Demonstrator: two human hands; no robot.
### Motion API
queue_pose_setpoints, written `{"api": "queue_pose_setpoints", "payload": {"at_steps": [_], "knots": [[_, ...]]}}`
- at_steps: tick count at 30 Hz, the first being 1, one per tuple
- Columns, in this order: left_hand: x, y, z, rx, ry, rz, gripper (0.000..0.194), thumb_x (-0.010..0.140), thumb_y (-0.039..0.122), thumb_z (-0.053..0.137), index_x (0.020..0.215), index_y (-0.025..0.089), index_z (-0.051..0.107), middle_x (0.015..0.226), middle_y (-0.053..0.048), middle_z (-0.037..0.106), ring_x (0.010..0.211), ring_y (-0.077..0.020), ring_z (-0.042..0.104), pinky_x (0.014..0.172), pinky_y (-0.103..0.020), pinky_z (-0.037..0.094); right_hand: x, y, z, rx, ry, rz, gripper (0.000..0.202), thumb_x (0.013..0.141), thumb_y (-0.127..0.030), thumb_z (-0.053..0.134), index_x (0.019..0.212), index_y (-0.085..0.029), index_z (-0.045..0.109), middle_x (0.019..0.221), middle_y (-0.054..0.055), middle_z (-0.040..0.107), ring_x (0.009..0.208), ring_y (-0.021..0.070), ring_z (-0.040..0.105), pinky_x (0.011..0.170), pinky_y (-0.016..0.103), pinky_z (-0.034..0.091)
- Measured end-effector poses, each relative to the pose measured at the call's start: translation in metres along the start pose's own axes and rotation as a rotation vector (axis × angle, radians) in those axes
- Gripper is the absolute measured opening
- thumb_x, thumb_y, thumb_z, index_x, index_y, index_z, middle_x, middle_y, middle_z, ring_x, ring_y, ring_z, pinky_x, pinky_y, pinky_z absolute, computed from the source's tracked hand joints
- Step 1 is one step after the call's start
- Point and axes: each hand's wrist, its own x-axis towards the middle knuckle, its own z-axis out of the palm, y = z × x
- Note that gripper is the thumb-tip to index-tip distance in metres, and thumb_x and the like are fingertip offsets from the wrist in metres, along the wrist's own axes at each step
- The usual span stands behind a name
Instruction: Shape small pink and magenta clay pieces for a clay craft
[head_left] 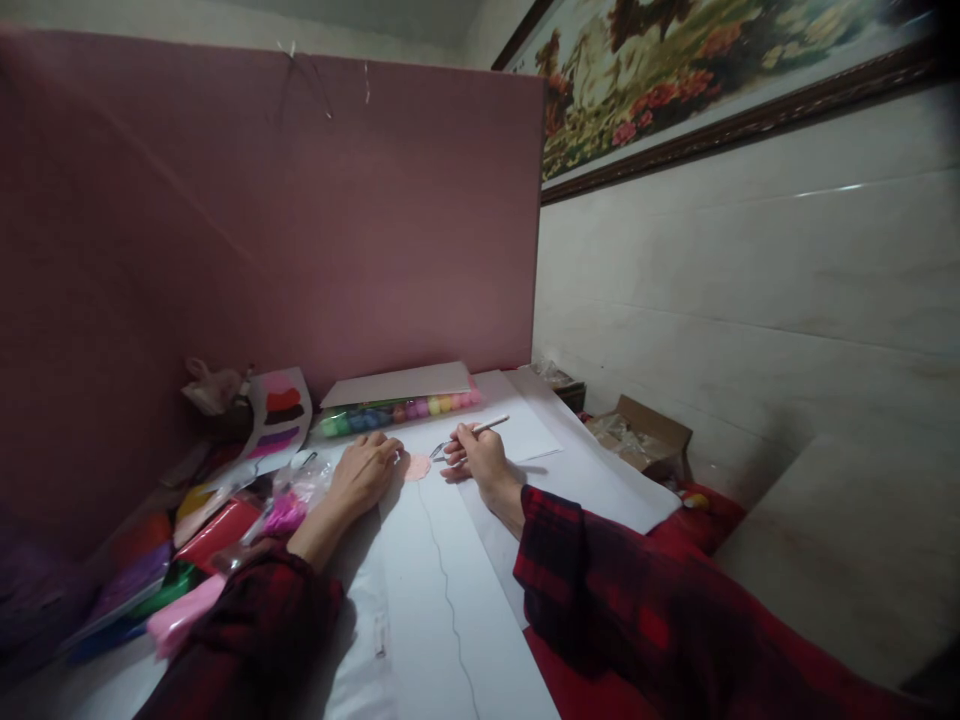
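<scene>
A long white sheet [420,600] with a wavy dark line drawn down it lies on the table. At its far end is a small pale pink-orange patch [417,466]. My right hand [480,460] grips a slim white-handled tool [492,424], whose metallic tip points down beside the patch's right edge. My left hand [367,468] rests at the patch's left side, fingers bent and close together; whether they pinch anything is hidden.
Coloured packets [217,532] are heaped at the left, near a painted colour sheet [279,412]. Behind the hands lies a pack of colourful balls [397,412] under a white board [397,384]. An open cardboard box [652,432] stands at the right, by the wall.
</scene>
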Motion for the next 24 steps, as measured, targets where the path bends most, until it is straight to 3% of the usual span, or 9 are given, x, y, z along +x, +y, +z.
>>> {"api": "queue_pose_setpoints", "payload": {"at_steps": [5, 18, 24], "knots": [[0.0023, -0.0090, 0.0084, -0.052, 0.065, -0.087, 0.037, 0.088, 0.016, 0.036, 0.113, 0.018, 0.063, 0.110, -0.009, 0.066, 0.096, -0.0248, 0.056, 0.084, -0.035, 0.042, -0.0004, -0.0012, -0.0003, 0.018, -0.001, 0.002, 0.021, 0.091, -0.028, 0.047, 0.079, -0.012, 0.055, 0.058, 0.000, 0.059, 0.035, 0.0114, 0.057, 0.031, 0.021, 0.048], [0.0064, -0.0080, 0.0099, -0.075, 0.040, -0.104, 0.034, 0.085, 0.018, 0.043, 0.096, 0.027, 0.073, 0.104, -0.007, 0.065, 0.097, -0.0263, 0.056, 0.083, -0.036, 0.041, 0.0004, -0.0019, 0.0004, 0.014, 0.000, 0.008, 0.020, 0.090, -0.028, 0.049, 0.080, -0.013, 0.054, 0.057, -0.001, 0.059, 0.034, 0.0111, 0.057, 0.031, 0.021, 0.047], [0.0073, -0.0101, 0.0116, -0.099, 0.041, -0.124, 0.036, 0.087, 0.017, 0.040, 0.098, 0.026, 0.073, 0.105, -0.007, 0.065, 0.096, -0.0242, 0.056, 0.084, -0.035, 0.042, -0.0016, -0.0035, 0.0007, 0.018, 0.003, 0.014, 0.019, 0.090, -0.028, 0.050, 0.081, -0.012, 0.055, 0.056, -0.002, 0.059, 0.033, 0.0101, 0.056, 0.031, 0.019, 0.046]]}}
